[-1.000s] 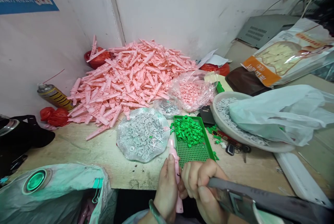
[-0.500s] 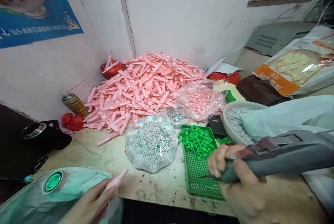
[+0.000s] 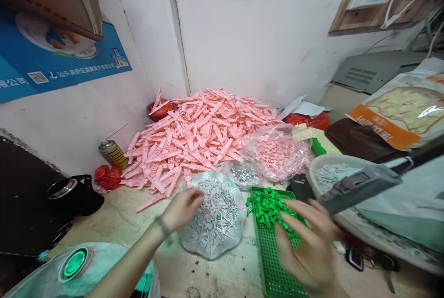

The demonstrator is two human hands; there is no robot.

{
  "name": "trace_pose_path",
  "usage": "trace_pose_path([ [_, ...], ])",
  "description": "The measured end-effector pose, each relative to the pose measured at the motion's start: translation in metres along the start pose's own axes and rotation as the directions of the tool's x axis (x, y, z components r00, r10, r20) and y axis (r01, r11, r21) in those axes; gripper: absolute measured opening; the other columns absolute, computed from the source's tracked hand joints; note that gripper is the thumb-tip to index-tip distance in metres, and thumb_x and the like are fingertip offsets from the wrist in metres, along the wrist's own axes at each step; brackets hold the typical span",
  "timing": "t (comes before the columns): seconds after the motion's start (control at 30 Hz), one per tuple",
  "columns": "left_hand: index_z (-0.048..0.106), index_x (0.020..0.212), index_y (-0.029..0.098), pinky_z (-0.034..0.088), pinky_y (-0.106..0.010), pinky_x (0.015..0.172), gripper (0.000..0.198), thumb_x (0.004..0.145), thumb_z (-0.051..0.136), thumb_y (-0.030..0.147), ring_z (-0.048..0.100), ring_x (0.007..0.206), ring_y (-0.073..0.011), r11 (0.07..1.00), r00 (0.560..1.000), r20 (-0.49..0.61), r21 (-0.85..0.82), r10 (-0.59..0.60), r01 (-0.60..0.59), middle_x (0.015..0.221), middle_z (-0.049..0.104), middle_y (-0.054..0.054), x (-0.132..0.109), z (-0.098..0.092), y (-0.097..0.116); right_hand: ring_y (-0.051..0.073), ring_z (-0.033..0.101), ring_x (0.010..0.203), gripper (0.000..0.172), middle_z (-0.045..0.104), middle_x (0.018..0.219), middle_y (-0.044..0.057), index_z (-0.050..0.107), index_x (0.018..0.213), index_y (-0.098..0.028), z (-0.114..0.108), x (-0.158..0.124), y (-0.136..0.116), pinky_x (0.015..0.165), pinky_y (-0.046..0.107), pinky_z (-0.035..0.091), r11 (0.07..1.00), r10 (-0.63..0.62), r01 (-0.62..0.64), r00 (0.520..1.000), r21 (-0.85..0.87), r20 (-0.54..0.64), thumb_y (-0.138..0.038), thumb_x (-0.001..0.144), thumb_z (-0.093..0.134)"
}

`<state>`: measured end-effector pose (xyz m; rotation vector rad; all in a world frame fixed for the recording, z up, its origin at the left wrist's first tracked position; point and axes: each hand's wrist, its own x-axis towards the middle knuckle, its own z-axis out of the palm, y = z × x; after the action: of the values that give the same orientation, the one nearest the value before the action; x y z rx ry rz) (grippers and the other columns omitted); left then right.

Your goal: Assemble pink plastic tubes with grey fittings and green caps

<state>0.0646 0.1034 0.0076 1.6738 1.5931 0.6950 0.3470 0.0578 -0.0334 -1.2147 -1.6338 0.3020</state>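
Hands and small parts on a worktop, with places given from the tray (image 3: 272, 261). The right hand (image 3: 305, 242) is above the tray's right side, its thumb and fingers spread wide over the green parts (image 3: 267, 205); blur prevents telling whether a fingertip touches them. The tool (image 3: 364, 184) slants away from this hand, to the right of the tray; whether any finger keeps hold of it cannot be told. The left hand (image 3: 185, 207) is left of the tray, at the left margin of the dish (image 3: 231, 248), which sits just beside the tray and bears grey caps (image 3: 207, 226) and pins (image 3: 225, 214). Its fingers are loosely curled; whether they enclose anything cannot be told. A moment earlier this hand carried a pink tube near the bag (image 3: 38, 275), far left of the tray; no tube now shows in it. Judged from this, that tube was probably released there, and handling has passed to the small parts. The heaped tubes (image 3: 204, 136) lie beyond and left of the tray.
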Motion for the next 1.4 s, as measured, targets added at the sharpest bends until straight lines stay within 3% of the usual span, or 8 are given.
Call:
trace_pose_path([
  [0.1, 0.066, 0.099, 0.014, 0.049, -0.04, 0.087, 0.027, 0.087, 0.062, 0.037, 0.062, 0.097, -0.0225, 0.999, 0.988, -0.152, -0.006, 0.03, -0.032, 0.103, 0.067, -0.009, 0.084, 0.046, 0.029, 0.023, 0.061, 0.102, 0.024, 0.071, 0.103, 0.005, 0.068, 0.103, -0.024, 0.044, 0.047, 0.011, 0.101, 0.044, 0.038, 0.907, 0.068, 0.104, 0.92, -0.409, 0.386, -0.018, 0.091, 0.049],
  [0.3, 0.06, 0.114, 0.015, 0.052, -0.045, 0.087, 0.031, 0.089, 0.061, 0.033, 0.06, 0.104, -0.0244, 0.985, 0.961, -0.275, -0.171, -0.024, -0.024, 0.119, 0.06, -0.009, 0.149, 0.067, 0.033, 0.027, 0.062, 0.101, 0.012, 0.071, 0.097, 0.013, 0.071, 0.085, -0.012, 0.099, 0.116, 0.05, 0.09, 0.042, 0.045, 0.757, 0.289, 0.086, 0.845, -0.647, 0.45, -0.02, 0.087, 0.062],
  [0.57, 0.056, 0.075, 0.015, 0.042, -0.022, 0.05, 0.025, 0.075, 0.069, 0.037, 0.049, 0.049, -0.0087, 0.749, 0.97, -0.125, -0.658, -0.207, 0.075, 0.057, 0.053, 0.005, 0.058, 0.043, 0.015, 0.02, 0.064, 0.093, 0.015, 0.071, 0.095, 0.008, 0.071, 0.088, -0.015, 0.091, 0.11, 0.055, 0.081, 0.03, 0.045, 0.779, 0.282, 0.07, 0.848, -0.623, 0.448, -0.018, 0.09, 0.056],
  [0.73, 0.052, 0.076, 0.018, 0.031, -0.02, 0.041, 0.034, 0.067, 0.067, 0.047, 0.042, 0.042, -0.0074, 0.499, 0.949, 0.077, -0.836, -0.307, 0.229, 0.053, 0.05, 0.005, -0.022, 0.077, 0.015, 0.021, 0.063, 0.09, 0.023, 0.069, 0.1, 0.007, 0.072, 0.094, -0.019, 0.078, 0.104, 0.042, 0.073, 0.028, 0.042, 0.811, 0.227, 0.054, 0.889, -0.583, 0.398, -0.018, 0.089, 0.049],
  [0.9, 0.057, 0.092, 0.017, 0.038, -0.022, 0.044, 0.053, 0.06, 0.076, 0.054, 0.043, 0.045, -0.0083, 0.337, 0.927, 0.182, -0.894, -0.329, 0.295, 0.055, 0.05, 0.007, -0.046, 0.108, 0.021, 0.019, 0.061, 0.086, 0.02, 0.067, 0.096, 0.006, 0.07, 0.091, -0.019, 0.059, 0.081, 0.01, 0.073, 0.028, 0.043, 0.861, 0.123, 0.156, 0.859, -0.483, 0.497, -0.014, 0.089, 0.05],
  [1.03, 0.056, 0.076, 0.017, 0.034, -0.022, 0.043, 0.051, 0.061, 0.075, 0.062, 0.042, 0.043, -0.0088, 0.392, 0.937, 0.148, -0.879, -0.318, 0.272, 0.047, 0.048, 0.006, -0.05, 0.119, 0.016, 0.019, 0.056, 0.077, 0.018, 0.062, 0.082, 0.004, 0.066, 0.083, -0.019, 0.039, 0.036, -0.023, 0.067, 0.029, 0.044, 0.918, -0.166, 0.356, 0.746, -0.176, 0.645, -0.013, 0.09, 0.051],
  [1.23, 0.055, 0.074, 0.018, 0.035, -0.023, 0.044, 0.049, 0.069, 0.068, 0.064, 0.043, 0.042, -0.0096, 0.43, 0.946, 0.146, -0.863, -0.29, 0.265, 0.047, 0.05, 0.006, -0.059, 0.126, 0.011, 0.019, 0.055, 0.08, 0.018, 0.059, 0.081, 0.003, 0.058, 0.083, -0.02, 0.025, 0.007, -0.039, 0.073, 0.033, 0.046, 0.994, -0.107, 0.097, 0.811, 0.048, 0.575, -0.01, 0.092, 0.046],
  [1.4, 0.053, 0.071, 0.018, 0.038, -0.025, 0.045, 0.05, 0.068, 0.067, 0.066, 0.044, 0.043, -0.0109, 0.475, 0.944, 0.107, -0.843, -0.311, 0.252, 0.049, 0.05, 0.005, -0.061, 0.129, 0.014, 0.019, 0.052, 0.08, 0.02, 0.055, 0.083, 0.005, 0.058, 0.081, -0.018, 0.025, 0.001, -0.037, 0.069, 0.032, 0.044, 0.984, -0.158, 0.175, 0.793, 0.028, 0.589, -0.008, 0.091, 0.044],
])
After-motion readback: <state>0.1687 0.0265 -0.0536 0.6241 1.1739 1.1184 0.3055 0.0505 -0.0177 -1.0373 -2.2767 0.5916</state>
